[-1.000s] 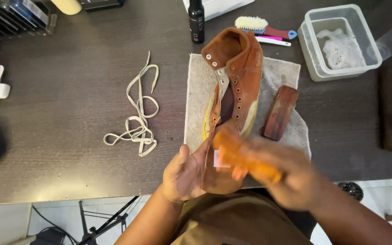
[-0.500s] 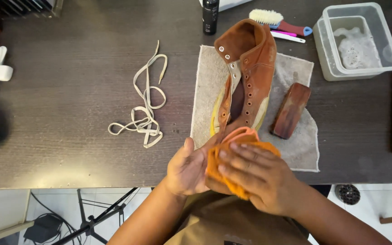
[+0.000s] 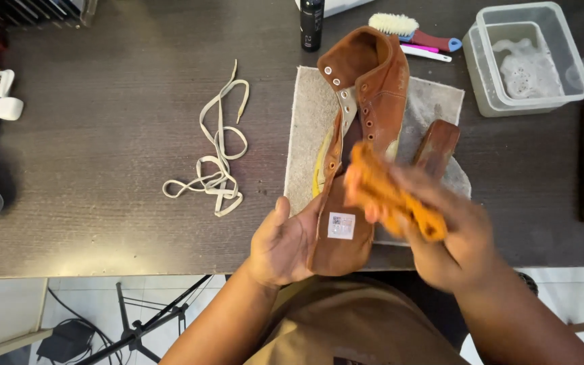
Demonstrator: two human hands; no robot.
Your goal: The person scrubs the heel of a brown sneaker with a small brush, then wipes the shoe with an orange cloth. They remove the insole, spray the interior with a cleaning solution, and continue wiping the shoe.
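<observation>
Both forearms come up from the bottom of the view and angle in toward each other. Left hand (image 3: 280, 243) is turned palm-up-ish, fingers cupped and mostly hidden, thumb sticking up and out on its own. It's cradling something from underneath, so it's loosely open, not clenched. Right hand (image 3: 441, 226) sits a bit higher and further forward, back of the hand facing the camera, fingers curled tight in a pinch grip. It's pretty motion-blurred, so individual fingers are hard to make out. Right wrist is bent inward; left wrist looks fairly straight.
</observation>
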